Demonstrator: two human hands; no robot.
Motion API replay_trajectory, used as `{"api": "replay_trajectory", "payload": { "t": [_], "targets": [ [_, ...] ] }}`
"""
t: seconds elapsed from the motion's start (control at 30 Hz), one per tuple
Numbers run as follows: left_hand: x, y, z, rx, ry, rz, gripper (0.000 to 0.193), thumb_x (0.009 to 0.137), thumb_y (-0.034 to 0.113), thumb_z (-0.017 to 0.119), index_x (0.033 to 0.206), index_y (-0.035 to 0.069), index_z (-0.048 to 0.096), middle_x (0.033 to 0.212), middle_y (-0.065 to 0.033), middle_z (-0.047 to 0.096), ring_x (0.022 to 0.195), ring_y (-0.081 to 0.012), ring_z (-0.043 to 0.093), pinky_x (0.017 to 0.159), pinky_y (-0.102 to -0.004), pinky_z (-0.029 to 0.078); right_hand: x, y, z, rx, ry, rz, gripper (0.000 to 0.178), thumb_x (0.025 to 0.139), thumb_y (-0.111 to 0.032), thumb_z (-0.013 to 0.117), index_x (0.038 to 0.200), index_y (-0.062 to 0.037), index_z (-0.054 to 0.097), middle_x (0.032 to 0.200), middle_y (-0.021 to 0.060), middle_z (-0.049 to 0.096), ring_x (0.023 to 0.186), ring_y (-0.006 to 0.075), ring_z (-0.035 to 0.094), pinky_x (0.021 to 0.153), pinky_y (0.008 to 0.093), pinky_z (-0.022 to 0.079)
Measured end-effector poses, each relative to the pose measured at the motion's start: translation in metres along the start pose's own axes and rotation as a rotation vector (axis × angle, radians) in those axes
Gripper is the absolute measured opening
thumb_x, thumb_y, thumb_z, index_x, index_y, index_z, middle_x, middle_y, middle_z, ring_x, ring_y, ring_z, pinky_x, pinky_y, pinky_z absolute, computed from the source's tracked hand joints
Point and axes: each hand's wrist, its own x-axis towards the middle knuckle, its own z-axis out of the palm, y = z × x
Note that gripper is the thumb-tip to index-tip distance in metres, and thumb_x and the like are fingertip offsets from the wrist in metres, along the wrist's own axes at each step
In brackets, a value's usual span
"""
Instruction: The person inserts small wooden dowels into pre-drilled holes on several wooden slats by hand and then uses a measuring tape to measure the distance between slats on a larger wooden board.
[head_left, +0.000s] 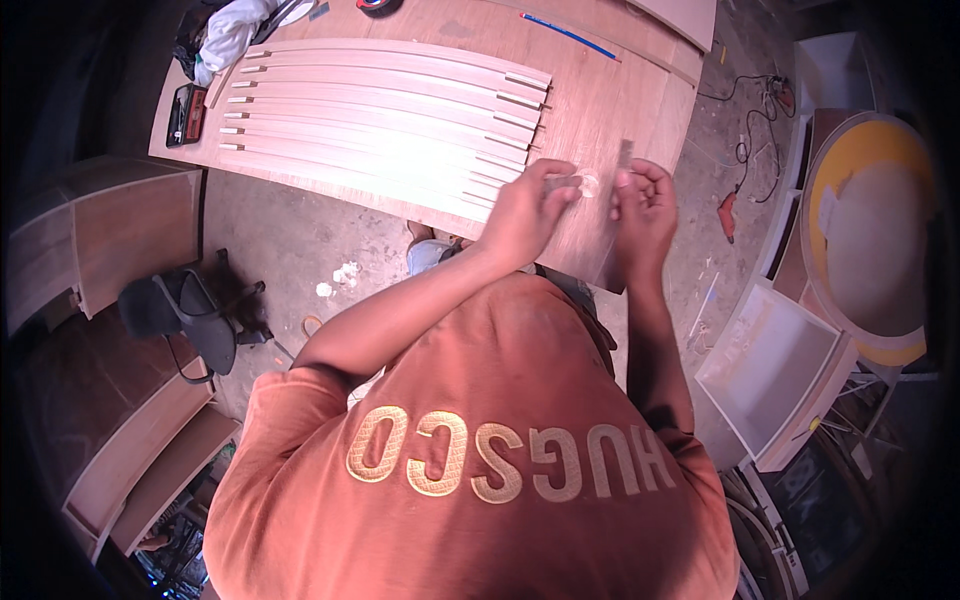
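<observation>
Both of my hands are above the right part of a plywood tabletop [590,110]. My left hand [525,212] is closed, with thumb and fingers pinching a small flat grey piece [564,183] whose kind I cannot make out. In my right hand [647,205] the fingers are bent around a thin grey-brown strip [625,157], blurred and held roughly upright. A pale round spot [588,185] shows on the wood between the hands. Left of them lies a row of several pale wooden slats [380,110], side by side, with narrow tenons at their ends.
A blue pencil [570,36] lies toward the table's far edge. White cloth [235,35] and a black-and-red case [187,115] are at the left end. An office chair [195,310] stands left on the floor. Right are a corded red tool [727,218] and a yellow-rimmed oval panel [870,230].
</observation>
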Motion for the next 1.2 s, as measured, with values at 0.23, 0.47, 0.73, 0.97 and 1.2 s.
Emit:
{"api": "replay_trajectory", "payload": {
  "t": [0.23,0.47,0.73,0.97,1.2],
  "targets": [
    [0.01,-0.016,-0.022,0.328,0.142,0.388,0.055,0.101,0.012,0.064,0.153,0.003,0.049,0.141,-0.0235,0.064,0.132,-0.0403,0.06,0.111,-0.0446,0.048,-0.011,0.016,-0.015,-0.2,-0.083,0.014,0.016,0.102,-0.011,0.072,0.112,-0.0003,0.07,0.088,-0.0007,0.066,0.073,0.0049,0.057,0.064,0.0211,0.046],
    [-0.034,-0.055,-0.138,0.896,0.167,0.518,0.024,0.088,0.01,0.077,0.112,0.007,0.073,0.115,-0.0099,0.07,0.11,-0.0336,0.062,0.096,-0.044,0.05,-0.04,0.05,0.028,-0.629,-0.354,-0.423,0.009,0.095,-0.002,0.073,0.104,-0.0018,0.073,0.093,0.0137,0.071,0.082,0.029,0.071,0.073,0.0367,0.056],
    [-0.039,-0.077,-0.137,0.971,0.149,0.577,0.044,0.081,0.025,0.087,0.122,0.013,0.076,0.109,-0.0039,0.069,0.107,-0.0267,0.06,0.097,-0.042,0.045,-0.03,0.057,0.045,-0.696,-0.404,-0.571,0.009,0.092,-0.005,0.071,0.101,-0.0061,0.072,0.092,0.0106,0.067,0.089,0.0312,0.068,0.077,0.0426,0.056],
    [-0.038,-0.097,-0.137,0.979,0.182,0.561,0.038,0.083,0.03,0.085,0.117,0.016,0.076,0.105,-0.004,0.065,0.107,-0.027,0.057,0.097,-0.0444,0.041,-0.023,0.059,0.047,-0.746,-0.482,-0.61,0.015,0.086,-0.002,0.075,0.101,-0.0051,0.074,0.09,0.0114,0.067,0.089,0.0324,0.068,0.077,0.0437,0.055],
    [-0.037,-0.095,-0.135,0.879,0.188,0.49,0.045,0.079,0.028,0.088,0.119,0.013,0.075,0.105,-0.0058,0.067,0.108,-0.029,0.058,0.098,-0.0442,0.041,-0.029,0.068,0.051,-0.833,-0.454,-0.63,0.016,0.084,-0.002,0.075,0.1,-0.0056,0.072,0.09,0.0118,0.067,0.09,0.0332,0.068,0.079,0.0433,0.056]
  ]
}}
